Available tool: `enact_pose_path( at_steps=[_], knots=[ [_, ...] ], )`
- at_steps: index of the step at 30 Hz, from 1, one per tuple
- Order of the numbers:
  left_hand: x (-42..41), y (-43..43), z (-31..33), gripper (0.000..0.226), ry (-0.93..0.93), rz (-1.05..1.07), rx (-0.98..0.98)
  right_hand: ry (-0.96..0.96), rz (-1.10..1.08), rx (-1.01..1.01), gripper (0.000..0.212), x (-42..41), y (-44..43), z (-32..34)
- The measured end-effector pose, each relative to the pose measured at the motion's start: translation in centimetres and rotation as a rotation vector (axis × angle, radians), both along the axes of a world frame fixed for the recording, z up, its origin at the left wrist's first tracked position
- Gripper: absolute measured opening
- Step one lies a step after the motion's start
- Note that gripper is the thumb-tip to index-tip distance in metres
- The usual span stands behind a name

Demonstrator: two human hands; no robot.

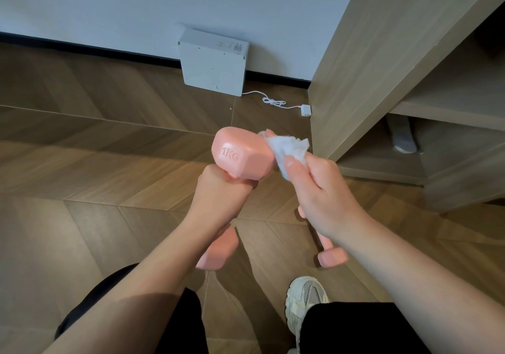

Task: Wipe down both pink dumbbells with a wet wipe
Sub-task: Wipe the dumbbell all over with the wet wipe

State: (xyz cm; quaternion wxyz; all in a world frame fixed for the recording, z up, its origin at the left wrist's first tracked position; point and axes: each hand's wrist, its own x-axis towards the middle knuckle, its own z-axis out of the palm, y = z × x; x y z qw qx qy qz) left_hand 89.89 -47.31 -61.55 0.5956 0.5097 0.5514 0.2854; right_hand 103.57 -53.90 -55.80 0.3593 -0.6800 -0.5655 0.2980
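Centre of frame: one pink dumbbell (240, 156) is held off the floor, tilted, its upper head marked "1KG" and its lower head seen below the wrist. The left hand (221, 195) is wrapped round the handle, fingers curled tight about it. The right hand (322, 195) is seen just right of centre, with a crumpled white wet wipe (287, 148) pinched between thumb and fingers; the wipe is pressed against the right side of the upper head. The second pink dumbbell (332, 258) is lying on the wooden floor (95, 162) at lower right of centre, largely hidden behind the right wrist, with one head showing. A pale sneaker (304, 299) is noted just below it, and black-clad legs at the bottom edge. At upper centre a white flat box (213, 63) is leaned against the wall, with a white cable (273, 102) run across the floor to a plug (306, 110). A wooden shelf unit (369, 66) is seen along the right side of the frame
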Motion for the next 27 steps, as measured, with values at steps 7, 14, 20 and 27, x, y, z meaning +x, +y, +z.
enact_pose_path(
  at_steps=[7,14,20,27],
  knots=[
    [-0.7,0.0,0.6,0.013,0.008,-0.156,0.125,0.161,0.052,-0.060,0.055,0.4,0.4,0.2],
    [-1.2,-0.3,0.5,0.018,0.209,-0.317,0.268,0.202,0.121,-0.050,0.040,0.1,0.4,0.2],
    [-1.1,0.2,-0.6,0.023,0.518,-0.434,0.506,0.133,0.217,0.020,0.039,-0.7,0.0,0.8],
    [-0.5,0.9,-1.2,0.034,0.388,-0.354,0.285,0.030,0.318,0.074,0.045,-0.7,-0.4,0.8]
  ],
)
